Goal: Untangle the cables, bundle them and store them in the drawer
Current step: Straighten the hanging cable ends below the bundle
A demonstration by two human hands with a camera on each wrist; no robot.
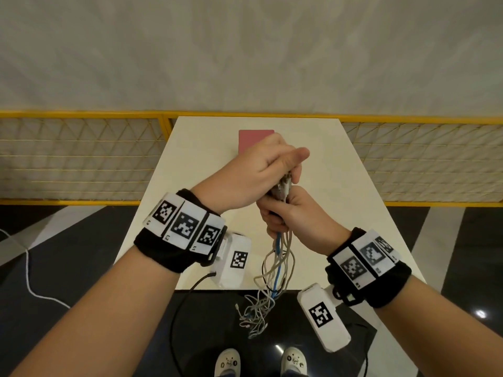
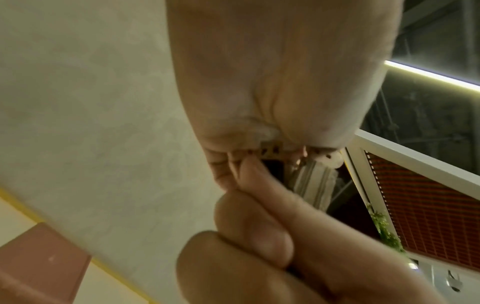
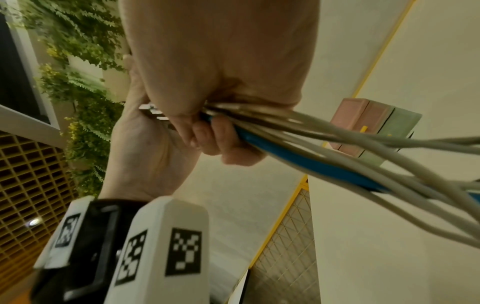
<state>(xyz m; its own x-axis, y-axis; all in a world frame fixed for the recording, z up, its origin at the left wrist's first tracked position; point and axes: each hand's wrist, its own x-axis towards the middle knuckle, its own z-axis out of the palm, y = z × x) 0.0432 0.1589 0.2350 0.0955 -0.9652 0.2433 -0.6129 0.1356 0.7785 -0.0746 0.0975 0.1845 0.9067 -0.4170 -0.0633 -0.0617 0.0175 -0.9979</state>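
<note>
A bundle of several grey cables and one blue cable point(image 1: 278, 263) hangs over the near edge of the white table point(image 1: 340, 186), and its lower ends form a tangle point(image 1: 255, 312). My right hand point(image 1: 283, 213) grips the bundle in a fist just under the plugs point(image 1: 283, 189). From above, my left hand point(image 1: 275, 167) pinches the plug ends. The right wrist view shows my right hand point(image 3: 215, 135) curled round the blue cable point(image 3: 298, 158) and the grey ones point(image 3: 363, 144). In the left wrist view the plug ends point(image 2: 270, 149) show between fingers. The pink drawer box point(image 1: 251, 140) stands behind my hands.
A yellow mesh fence point(image 1: 81, 159) runs behind and beside the table. A black lead point(image 1: 179, 308) hangs from my left wrist camera, and a white cord point(image 1: 27, 273) lies on the dark floor at the left. My shoes point(image 1: 227, 361) are below the table edge.
</note>
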